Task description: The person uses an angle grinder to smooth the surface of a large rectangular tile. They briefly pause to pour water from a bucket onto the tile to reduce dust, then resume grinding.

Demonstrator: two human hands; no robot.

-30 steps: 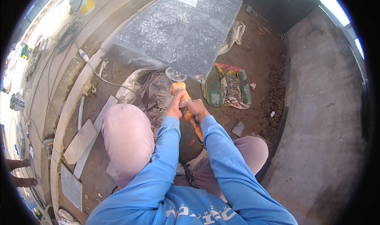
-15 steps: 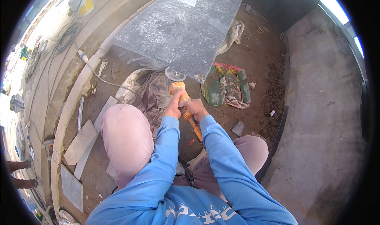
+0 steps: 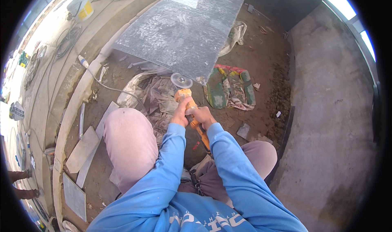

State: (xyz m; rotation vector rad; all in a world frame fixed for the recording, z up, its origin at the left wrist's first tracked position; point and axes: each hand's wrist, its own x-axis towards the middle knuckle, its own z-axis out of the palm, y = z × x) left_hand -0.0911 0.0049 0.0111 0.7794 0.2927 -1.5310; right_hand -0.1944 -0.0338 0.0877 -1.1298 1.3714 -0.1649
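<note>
Both my hands are closed around an orange angle grinder (image 3: 183,94), held out in front of me. My left hand (image 3: 180,114) wraps its front part, just behind the head. On the body further back, my right hand (image 3: 203,117) grips from the right side. The grinder's round grey disc (image 3: 181,80) is at the near edge of a large grey stone slab (image 3: 175,32), close to its near right corner. Whether disc and stone touch, I cannot tell. Under the slab's near edge lie crumpled cloth or sacking (image 3: 159,95) and thin stone offcuts (image 3: 149,65).
A green and red sack (image 3: 230,87) lies right of the grinder on brown soil. A cable with a connector (image 3: 83,61) crosses from the left kerb. Cut stone pieces (image 3: 83,150) lie by my left knee. A concrete wall (image 3: 330,109) rises at right; another person's legs (image 3: 22,183) show far left.
The grinder has shifted slightly toward me and rightward along the slab's edge. My hands keep their grip. The whole view has moved a little.
</note>
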